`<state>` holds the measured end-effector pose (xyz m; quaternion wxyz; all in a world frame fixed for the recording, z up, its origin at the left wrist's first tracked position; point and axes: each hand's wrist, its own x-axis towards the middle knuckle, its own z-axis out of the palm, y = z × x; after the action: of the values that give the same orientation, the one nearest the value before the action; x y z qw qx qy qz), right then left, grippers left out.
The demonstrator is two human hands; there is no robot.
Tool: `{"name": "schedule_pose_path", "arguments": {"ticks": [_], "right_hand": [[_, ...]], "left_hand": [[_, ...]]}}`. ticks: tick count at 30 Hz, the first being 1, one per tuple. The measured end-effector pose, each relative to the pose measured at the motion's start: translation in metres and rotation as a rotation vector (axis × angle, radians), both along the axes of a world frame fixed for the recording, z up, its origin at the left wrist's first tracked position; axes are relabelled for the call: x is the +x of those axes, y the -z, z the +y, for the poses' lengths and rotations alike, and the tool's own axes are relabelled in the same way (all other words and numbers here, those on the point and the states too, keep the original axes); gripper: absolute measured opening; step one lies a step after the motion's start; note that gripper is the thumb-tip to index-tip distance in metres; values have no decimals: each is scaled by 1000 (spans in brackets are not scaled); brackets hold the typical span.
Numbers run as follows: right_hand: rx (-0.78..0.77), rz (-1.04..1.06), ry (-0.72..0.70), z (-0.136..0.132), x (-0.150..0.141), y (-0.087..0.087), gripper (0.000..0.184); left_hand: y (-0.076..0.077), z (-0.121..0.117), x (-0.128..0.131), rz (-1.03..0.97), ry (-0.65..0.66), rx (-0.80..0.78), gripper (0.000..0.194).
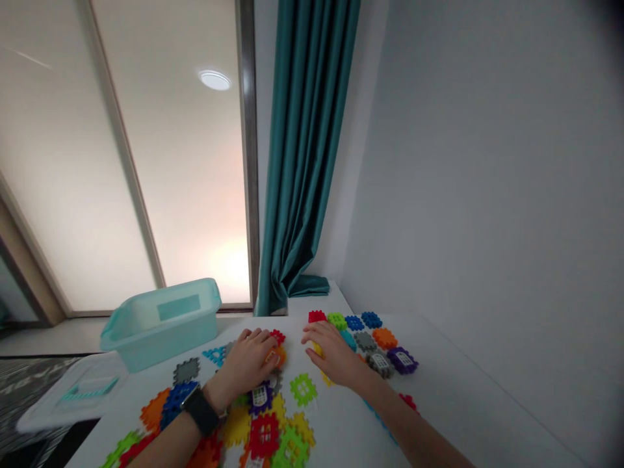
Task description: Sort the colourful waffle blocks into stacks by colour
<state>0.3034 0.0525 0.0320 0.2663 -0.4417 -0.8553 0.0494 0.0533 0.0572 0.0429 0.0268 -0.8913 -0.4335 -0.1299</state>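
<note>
My left hand (249,359), with a black watch (201,411) on its wrist, reaches over the heap. Its thumb and fingers are closed around an orange building tile (279,355) with toothed edges. A red tile (277,336) lies just beyond its fingertips. To the right, my right hand (336,354) has its fingers and thumb curled about a yellow tile (317,349), partly hidden by the hand. Between the hands and nearer to me lies a lime-green window tile (303,389). A purple window tile (260,397) sits below my left hand.
A teal plastic bin (166,328) stands at the back left, its clear lid (73,393) beside it. Rows of tiles, including a purple one (402,360), lie at the right by the wall. More tiles, including a red window tile (264,435), fill the near left.
</note>
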Motion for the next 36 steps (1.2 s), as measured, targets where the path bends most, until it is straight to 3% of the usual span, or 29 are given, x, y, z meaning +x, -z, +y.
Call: {"name": "schedule_pose_path", "arguments": {"ticks": [13, 21, 27, 36], "right_hand": [[-91, 8, -188, -2, -72, 2, 12], [-137, 50, -253, 0, -108, 12, 18], [-123, 5, -245, 9, -128, 17, 17], [-133, -95, -155, 43, -174, 24, 27]], "left_hand": [[-1, -23, -95, -43, -216, -27, 18], [5, -28, -149, -53, -327, -101, 23], [12, -27, -159, -68, -354, -121, 23], [18, -26, -144, -184, -398, -103, 23]]}}
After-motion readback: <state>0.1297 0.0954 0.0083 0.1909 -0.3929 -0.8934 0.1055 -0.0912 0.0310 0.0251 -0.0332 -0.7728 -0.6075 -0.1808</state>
